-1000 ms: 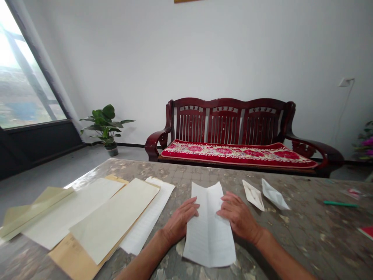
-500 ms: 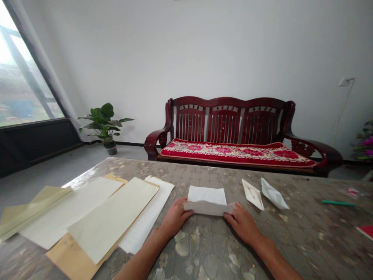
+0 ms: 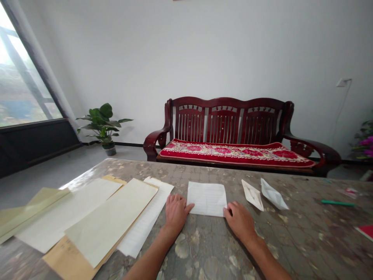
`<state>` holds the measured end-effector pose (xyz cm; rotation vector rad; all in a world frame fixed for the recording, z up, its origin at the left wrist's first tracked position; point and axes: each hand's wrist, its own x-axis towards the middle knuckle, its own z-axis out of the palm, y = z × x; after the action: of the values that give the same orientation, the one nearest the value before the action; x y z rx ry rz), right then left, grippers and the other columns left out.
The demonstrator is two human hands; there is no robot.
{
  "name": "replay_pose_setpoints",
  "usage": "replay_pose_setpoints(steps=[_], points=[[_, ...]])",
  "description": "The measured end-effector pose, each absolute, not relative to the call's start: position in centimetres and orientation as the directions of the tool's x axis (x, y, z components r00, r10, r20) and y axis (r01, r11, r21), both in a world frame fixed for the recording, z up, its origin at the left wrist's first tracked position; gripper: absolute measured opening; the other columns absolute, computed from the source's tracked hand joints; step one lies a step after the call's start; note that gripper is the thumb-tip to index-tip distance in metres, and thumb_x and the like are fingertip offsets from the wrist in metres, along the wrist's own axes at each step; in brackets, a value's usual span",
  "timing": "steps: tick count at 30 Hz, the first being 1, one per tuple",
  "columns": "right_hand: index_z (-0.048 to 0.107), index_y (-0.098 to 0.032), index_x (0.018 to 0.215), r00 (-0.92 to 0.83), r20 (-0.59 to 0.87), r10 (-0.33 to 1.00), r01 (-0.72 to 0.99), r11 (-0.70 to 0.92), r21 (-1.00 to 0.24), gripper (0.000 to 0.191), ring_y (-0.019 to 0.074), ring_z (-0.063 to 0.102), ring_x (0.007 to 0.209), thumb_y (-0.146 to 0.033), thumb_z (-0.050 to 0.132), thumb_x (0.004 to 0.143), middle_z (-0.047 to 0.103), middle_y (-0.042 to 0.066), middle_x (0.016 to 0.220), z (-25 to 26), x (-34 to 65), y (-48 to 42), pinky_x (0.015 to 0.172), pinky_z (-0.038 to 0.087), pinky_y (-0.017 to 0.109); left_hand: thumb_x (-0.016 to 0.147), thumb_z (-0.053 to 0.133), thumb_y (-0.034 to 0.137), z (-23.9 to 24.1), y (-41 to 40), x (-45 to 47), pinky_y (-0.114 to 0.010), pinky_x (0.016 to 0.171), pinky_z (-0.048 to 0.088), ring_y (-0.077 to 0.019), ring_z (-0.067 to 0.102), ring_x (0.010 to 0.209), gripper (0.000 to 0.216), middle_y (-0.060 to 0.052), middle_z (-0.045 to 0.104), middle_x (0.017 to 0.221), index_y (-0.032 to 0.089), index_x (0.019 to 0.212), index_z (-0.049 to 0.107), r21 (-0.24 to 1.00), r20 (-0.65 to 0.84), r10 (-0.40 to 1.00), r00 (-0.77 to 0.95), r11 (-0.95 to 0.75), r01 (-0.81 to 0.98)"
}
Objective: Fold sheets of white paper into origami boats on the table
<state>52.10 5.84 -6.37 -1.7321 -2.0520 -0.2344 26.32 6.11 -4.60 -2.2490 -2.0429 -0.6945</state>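
A white lined sheet of paper [image 3: 207,198], folded in half, lies flat on the patterned table [image 3: 221,249] in front of me. My left hand [image 3: 175,212] rests palm down at its near left corner, fingers stretched out, thumb touching the fold edge. My right hand [image 3: 239,220] lies at the near right corner with its fingers curled, the fingertips pressing the fold. Neither hand lifts the sheet.
A fan of long cream, white and tan sheets [image 3: 87,217] covers the table's left part. Two folded paper boats [image 3: 264,194] sit to the right, then a green pen [image 3: 338,202] and a red item [image 3: 365,231]. A wooden sofa [image 3: 233,136] and a potted plant [image 3: 102,123] stand beyond.
The long sheet was folded away from me in half. Its near half was lifted, carried over, and now lies flat, with both hands at the fold's near corners.
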Motion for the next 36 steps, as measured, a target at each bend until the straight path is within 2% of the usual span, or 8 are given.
replay_pose_setpoints(steps=[16, 20, 23, 24, 27, 29, 33, 36], points=[[0.055, -0.022, 0.065, -0.103, 0.417, 0.903, 0.987, 0.144, -0.069, 0.02, 0.019, 0.053, 0.068, -0.019, 0.055, 0.085, 0.06, 0.004, 0.071, -5.9, 51.6, 5.5, 0.062, 0.026, 0.031, 0.084, 0.066, 0.044, -5.3, 6.8, 26.3, -0.055, 0.109, 0.03, -0.0252, 0.058, 0.089, 0.029, -0.007, 0.064, 0.082, 0.02, 0.069, 0.068, 0.137, 0.395, 0.915, 0.085, -0.15, 0.979], [0.056, -0.022, 0.069, -0.083, 0.4, 0.913, 0.991, 0.119, -0.067, 0.016, 0.0192, 0.054, 0.068, -0.022, 0.056, 0.085, 0.06, 0.004, 0.072, -5.9, 51.7, 5.4, 0.062, 0.029, 0.031, 0.083, 0.069, 0.034, -6.1, 7.0, 26.5, -0.058, 0.11, 0.03, -0.029, 0.057, 0.107, 0.022, -0.011, 0.064, 0.108, 0.018, 0.098, 0.068, 0.13, 0.466, 0.884, 0.044, -0.118, 0.985], [0.062, -0.021, 0.085, -0.083, 0.438, 0.895, 0.987, 0.135, -0.09, 0.004, 0.0238, 0.057, 0.08, -0.022, 0.058, 0.084, 0.064, 0.006, 0.083, -5.8, 51.8, 5.2, 0.069, 0.037, 0.034, 0.08, 0.068, 0.016, -6.8, 7.4, 26.6, -0.056, 0.112, 0.03, -0.0326, 0.042, 0.132, 0.05, -0.015, 0.05, 0.14, 0.019, 0.129, 0.055, 0.146, 0.529, 0.842, 0.101, -0.208, 0.967], [0.064, -0.021, 0.095, -0.104, 0.46, 0.882, 0.982, 0.165, -0.095, 0.012, 0.0258, 0.058, 0.087, -0.02, 0.059, 0.084, 0.066, 0.008, 0.091, -5.8, 51.9, 5.2, 0.073, 0.039, 0.036, 0.081, 0.064, 0.01, -7.0, 7.6, 26.6, -0.054, 0.113, 0.032, -0.0321, 0.038, 0.137, 0.054, -0.015, 0.045, 0.145, 0.02, 0.133, 0.053, 0.149, 0.525, 0.837, 0.155, -0.27, 0.951], [0.061, -0.024, 0.121, -0.248, 0.504, 0.827, 0.933, 0.343, -0.104, 0.04, 0.0279, 0.056, 0.107, -0.011, 0.054, 0.084, 0.065, 0.009, 0.116, -6.0, 52.1, 5.2, 0.091, 0.041, 0.043, 0.082, 0.05, -0.001, -7.4, 8.0, 26.8, -0.046, 0.11, 0.038, -0.0276, 0.037, 0.139, 0.052, -0.014, 0.048, 0.145, 0.02, 0.129, 0.056, 0.186, 0.427, 0.819, 0.383, -0.494, 0.849], [0.062, -0.028, 0.123, -0.358, 0.504, 0.786, 0.873, 0.474, -0.118, 0.046, 0.026, 0.053, 0.117, -0.005, 0.048, 0.085, 0.065, 0.005, 0.123, -6.3, 52.3, 5.4, 0.103, 0.036, 0.046, 0.081, 0.044, -0.004, -7.3, 8.1, 27.3, -0.041, 0.108, 0.041, -0.0246, 0.041, 0.137, 0.05, -0.014, 0.055, 0.139, 0.018, 0.123, 0.059, 0.25, 0.348, 0.812, 0.469, -0.562, 0.789], [0.07, -0.027, 0.11, -0.445, 0.463, 0.767, 0.789, 0.58, -0.202, 0.047, 0.02, 0.059, 0.114, -0.001, 0.038, 0.086, 0.069, 0.003, 0.118, -7.1, 52.4, 5.8, 0.11, 0.033, 0.044, 0.083, 0.041, -0.002, -6.2, 8.0, 29.6, -0.035, 0.098, 0.046, -0.0211, 0.058, 0.112, 0.034, -0.011, 0.064, 0.11, 0.015, 0.104, 0.06, 0.333, 0.259, 0.911, 0.322, -0.397, 0.855], [0.071, -0.024, 0.107, -0.422, 0.405, 0.811, 0.792, 0.547, -0.271, 0.047, 0.0194, 0.061, 0.112, -0.002, 0.036, 0.086, 0.07, 0.004, 0.116, -6.9, 52.3, 5.6, 0.108, 0.036, 0.041, 0.088, 0.052, 0.02, -5.6, 8.0, 31.4, -0.04, 0.096, 0.045, -0.0238, 0.058, 0.105, 0.011, -0.009, 0.061, 0.106, 0.017, 0.096, 0.059, 0.287, 0.25, 0.939, 0.236, -0.305, 0.908]])
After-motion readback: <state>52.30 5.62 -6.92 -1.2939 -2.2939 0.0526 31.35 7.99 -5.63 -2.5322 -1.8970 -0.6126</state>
